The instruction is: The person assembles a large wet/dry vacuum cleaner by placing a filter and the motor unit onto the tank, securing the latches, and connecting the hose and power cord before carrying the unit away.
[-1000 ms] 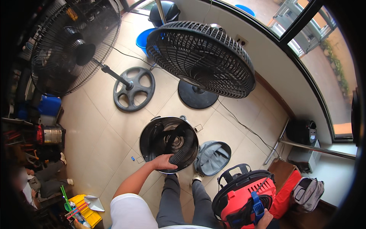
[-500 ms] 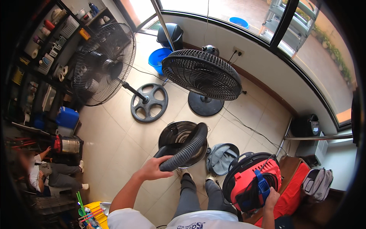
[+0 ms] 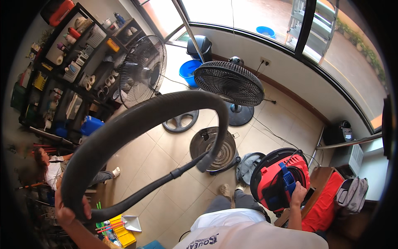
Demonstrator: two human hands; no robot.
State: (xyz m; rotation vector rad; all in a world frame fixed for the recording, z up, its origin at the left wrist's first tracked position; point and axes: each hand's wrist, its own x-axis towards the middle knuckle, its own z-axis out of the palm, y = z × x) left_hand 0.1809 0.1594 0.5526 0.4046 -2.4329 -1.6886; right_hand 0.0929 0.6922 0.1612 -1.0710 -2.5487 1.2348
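My left hand (image 3: 71,209) is wrapped round a thick black ribbed vacuum hose (image 3: 166,103), lifted at the left. The hose arches high across the middle and loops back on itself. Its free end hangs over a round metal vacuum drum (image 3: 197,150), whose inside is visible from above. At the right, my right hand (image 3: 297,194) grips the red and black vacuum motor head (image 3: 265,186) beside its blue handle (image 3: 286,174); a coiled black cord lies on it. A grey cloth filter (image 3: 248,168) rests on the floor between the drum and the motor head.
Two black stand fans (image 3: 228,81) stand beyond the drum, near a blue bucket (image 3: 189,71). Crowded shelves (image 3: 78,62) line the left, where another person (image 3: 54,170) sits. A yellow container (image 3: 126,234) and white dustpan (image 3: 132,223) are lower left. A red-covered bench (image 3: 323,203) is right.
My left hand has lifted the hose from the drum and carried it up and far left. My right hand keeps its grip on the motor head. The view has shifted.
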